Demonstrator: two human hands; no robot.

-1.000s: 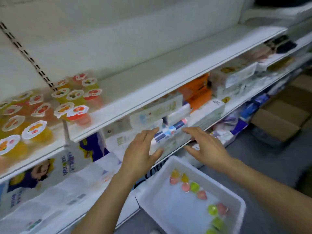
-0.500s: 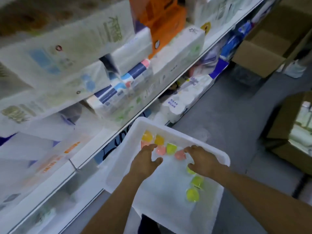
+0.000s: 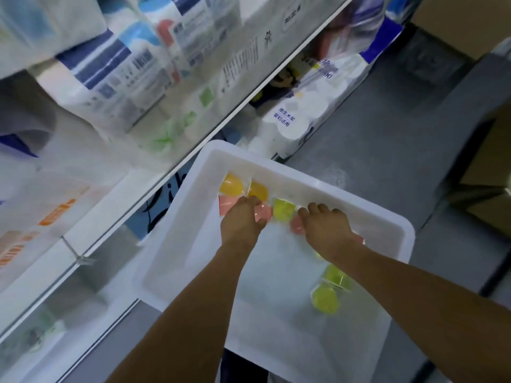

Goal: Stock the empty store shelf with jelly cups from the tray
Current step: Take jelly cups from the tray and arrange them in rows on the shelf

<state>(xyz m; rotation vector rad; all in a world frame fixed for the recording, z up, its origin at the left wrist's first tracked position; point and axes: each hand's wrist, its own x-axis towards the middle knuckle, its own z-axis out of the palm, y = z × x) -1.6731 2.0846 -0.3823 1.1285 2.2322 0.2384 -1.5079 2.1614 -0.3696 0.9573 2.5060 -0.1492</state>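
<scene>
Fingers of our left hand (image 3: 243, 221) and right hand (image 3: 325, 229) curl onto pink jelly cups (image 3: 264, 212) in the white tray (image 3: 398, 225) (grip closure unclear), apparently picking for the shelf.

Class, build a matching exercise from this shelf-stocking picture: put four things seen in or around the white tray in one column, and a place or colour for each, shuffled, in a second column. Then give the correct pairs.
Column 1
1. left hand
2. right hand
3. two orange jelly cups
4. toilet paper pack

Column 2
A. on the lowest shelf, beyond the white tray
B. in the tray's far corner by the shelf
C. over pink jelly cups, left of the green jelly cup
D. over a pink cup, right of that green cup

Pairs: 1-C, 2-D, 3-B, 4-A
</scene>
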